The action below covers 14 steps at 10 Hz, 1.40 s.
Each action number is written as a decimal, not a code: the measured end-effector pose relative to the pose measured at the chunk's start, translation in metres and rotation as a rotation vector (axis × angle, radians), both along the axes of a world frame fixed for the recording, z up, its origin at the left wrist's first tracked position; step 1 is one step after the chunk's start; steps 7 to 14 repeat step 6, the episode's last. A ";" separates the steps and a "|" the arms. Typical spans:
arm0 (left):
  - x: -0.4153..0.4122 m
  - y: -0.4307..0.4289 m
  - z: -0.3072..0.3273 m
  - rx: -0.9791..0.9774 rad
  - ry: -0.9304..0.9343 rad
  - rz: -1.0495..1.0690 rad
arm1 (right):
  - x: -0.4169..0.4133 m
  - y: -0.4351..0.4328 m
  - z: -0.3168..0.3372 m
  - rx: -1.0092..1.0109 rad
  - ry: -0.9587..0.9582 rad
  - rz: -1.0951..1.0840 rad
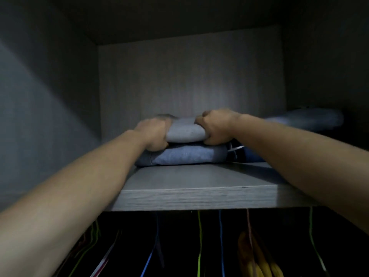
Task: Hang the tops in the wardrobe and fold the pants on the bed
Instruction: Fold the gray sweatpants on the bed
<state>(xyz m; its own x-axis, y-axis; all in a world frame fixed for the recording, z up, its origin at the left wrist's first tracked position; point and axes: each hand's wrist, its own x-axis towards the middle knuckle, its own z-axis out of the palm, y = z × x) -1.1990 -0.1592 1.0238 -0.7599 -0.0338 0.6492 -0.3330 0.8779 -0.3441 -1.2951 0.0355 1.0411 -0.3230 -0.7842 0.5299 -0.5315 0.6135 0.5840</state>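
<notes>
I'm looking into the wardrobe at its upper shelf (199, 182). My left hand (153, 134) and right hand (215, 126) grip the folded grey garment (184, 130) at its two ends, fingers (214, 139) curled tight round the cloth. It rests on top of a folded blue garment (185, 155), which lies on the shelf near the back wall. Another folded piece (309, 118) lies off to the right, blurred. Under the shelf, coloured hangers (199, 236) hang in the dark, with a yellow top (257, 256) among them.
</notes>
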 end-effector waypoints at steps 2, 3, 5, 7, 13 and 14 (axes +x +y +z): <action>0.007 -0.001 0.008 0.076 -0.023 -0.082 | 0.007 0.004 0.002 -0.065 -0.126 0.038; 0.009 0.001 0.005 0.074 -0.059 -0.060 | 0.010 0.007 -0.004 -0.065 -0.170 0.047; 0.045 0.019 -0.007 0.071 -0.106 -0.051 | 0.049 0.035 -0.018 -0.096 -0.097 0.015; 0.077 0.038 -0.023 0.037 -0.029 -0.078 | 0.080 0.063 -0.036 -0.202 -0.098 0.032; 0.077 0.038 -0.023 0.037 -0.029 -0.078 | 0.080 0.063 -0.036 -0.202 -0.098 0.032; 0.077 0.038 -0.023 0.037 -0.029 -0.078 | 0.080 0.063 -0.036 -0.202 -0.098 0.032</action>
